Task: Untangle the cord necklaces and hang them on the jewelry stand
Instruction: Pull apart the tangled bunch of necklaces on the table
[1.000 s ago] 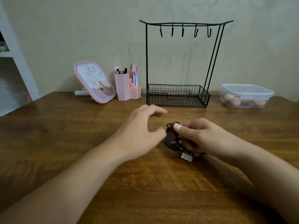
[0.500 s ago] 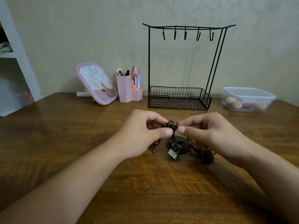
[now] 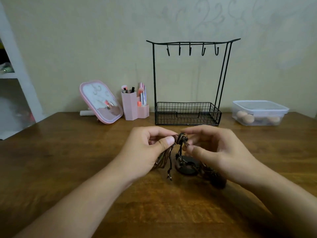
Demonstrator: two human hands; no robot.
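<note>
A knot of brown and black cord necklaces hangs just above the wooden table at its middle. My left hand pinches the knot from the left, with brown strands trailing under its palm. My right hand pinches it from the right. A dark round pendant rests on the table below the knot, and more cord lies under my right hand. The black wire jewelry stand stands behind, with several bare hooks on its top bar.
A pink tilted mirror and a pink holder with brushes stand at the back left. A lidded clear box with round sponges sits at the back right. A white shelf unit is at the far left.
My left hand has closed on the knot, and both hands have lifted the tangle off the table. The pendant and loose cord ends now dangle or rest below it.
</note>
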